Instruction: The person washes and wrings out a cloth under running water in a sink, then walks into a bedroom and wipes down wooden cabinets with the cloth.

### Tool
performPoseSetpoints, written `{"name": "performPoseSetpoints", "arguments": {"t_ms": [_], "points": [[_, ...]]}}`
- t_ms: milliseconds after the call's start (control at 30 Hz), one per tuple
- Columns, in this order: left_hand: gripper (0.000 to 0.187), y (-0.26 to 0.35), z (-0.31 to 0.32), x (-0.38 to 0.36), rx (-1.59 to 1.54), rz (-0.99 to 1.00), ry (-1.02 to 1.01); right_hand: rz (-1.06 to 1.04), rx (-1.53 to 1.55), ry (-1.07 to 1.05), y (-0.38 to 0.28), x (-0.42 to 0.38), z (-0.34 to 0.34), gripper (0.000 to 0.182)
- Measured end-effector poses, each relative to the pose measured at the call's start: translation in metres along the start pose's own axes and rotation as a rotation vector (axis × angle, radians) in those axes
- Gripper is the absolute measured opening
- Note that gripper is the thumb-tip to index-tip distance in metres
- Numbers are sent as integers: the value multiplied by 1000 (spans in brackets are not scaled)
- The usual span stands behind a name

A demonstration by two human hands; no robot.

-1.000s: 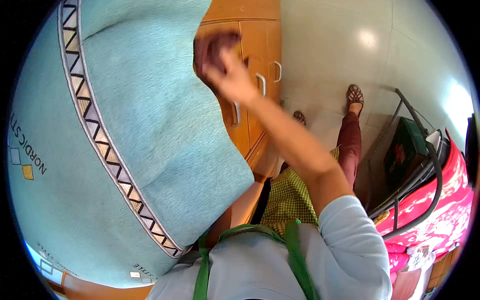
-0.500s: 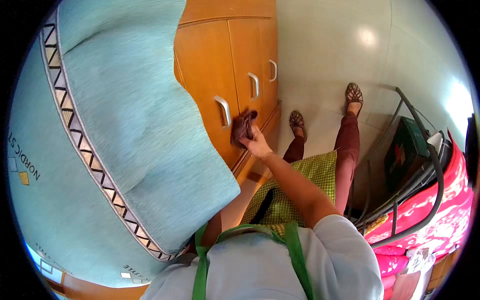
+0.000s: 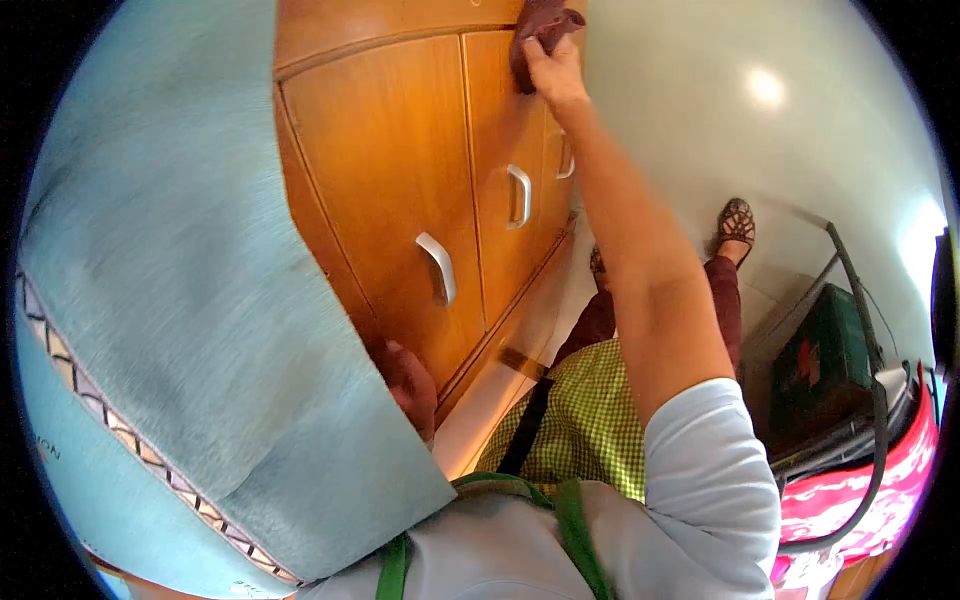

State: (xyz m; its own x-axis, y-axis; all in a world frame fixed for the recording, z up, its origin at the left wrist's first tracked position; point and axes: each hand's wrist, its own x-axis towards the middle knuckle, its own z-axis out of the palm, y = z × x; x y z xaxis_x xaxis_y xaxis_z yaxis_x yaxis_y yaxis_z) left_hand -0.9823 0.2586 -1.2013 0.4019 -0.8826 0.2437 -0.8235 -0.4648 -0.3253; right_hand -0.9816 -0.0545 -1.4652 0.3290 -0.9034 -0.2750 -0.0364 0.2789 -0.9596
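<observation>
My right hand point(image 3: 556, 76) grips a crumpled maroon cloth point(image 3: 528, 62) against the upper part of the wooden cabinet point(image 3: 390, 150), close to its right side. My left hand point(image 3: 406, 384) is partly visible at the edge of the blue cover point(image 3: 190, 300), low by the cabinet front; its fingers are blurred and mostly hidden. That cover hangs over the left part of the cabinet. On the doors are silver handles, the nearest handle point(image 3: 437, 268) below and left of my right hand.
On the right stands a dark metal frame point(image 3: 850, 280) with a dark green box point(image 3: 822, 355) beside it and pink patterned fabric point(image 3: 860, 490) behind. My feet in woven shoes point(image 3: 737, 220) are on the pale tiled floor point(image 3: 680, 110).
My right hand has moved up the cabinet with the maroon cloth, from beside the handles to near the top. The cover's edge has shifted left, exposing more door, and my left hand has appeared.
</observation>
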Motion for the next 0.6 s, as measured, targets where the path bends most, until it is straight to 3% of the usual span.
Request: {"name": "performPoseSetpoints", "arguments": {"t_ms": [133, 167, 200, 267, 300, 367, 467, 533, 567, 600], "points": [[62, 11, 32, -25, -306, -187, -56, 43, -98, 140, 100, -42, -4, 56], [60, 20, 34, -29, -217, -5, -125, 71, -187, 159, 141, -77, 4, 62], [57, 31, 34, -34, -128, 178, -194, 283, -81, 65, 131, -131, -2, 69], [51, 51, 52, -47, -259, 201, -203, 485, -193, 111, 191, -245, 21, 64], [49, 58, 55, -51, -330, 166, -293, 535, 169, 25, 156, -284, 9, 62], [46, 74, 56, -45, -442, 83, -389, 720, 252, -29, 169, -359, 24, 64], [46, 75, 57, -37, -548, 65, -327, 796, 548, 14, 131, -348, 28, 69], [47, 76, 47, -27, -591, 23, -245, 717, 492, -25, 77, -325, 21, 50], [47, 78, 44, -17, -649, 8, -236, 485, 408, 91, 38, -307, 21, 39], [47, 80, 42, -6, -706, -7, -226, 385, 506, 71, 8, -288, 17, 37]]}}
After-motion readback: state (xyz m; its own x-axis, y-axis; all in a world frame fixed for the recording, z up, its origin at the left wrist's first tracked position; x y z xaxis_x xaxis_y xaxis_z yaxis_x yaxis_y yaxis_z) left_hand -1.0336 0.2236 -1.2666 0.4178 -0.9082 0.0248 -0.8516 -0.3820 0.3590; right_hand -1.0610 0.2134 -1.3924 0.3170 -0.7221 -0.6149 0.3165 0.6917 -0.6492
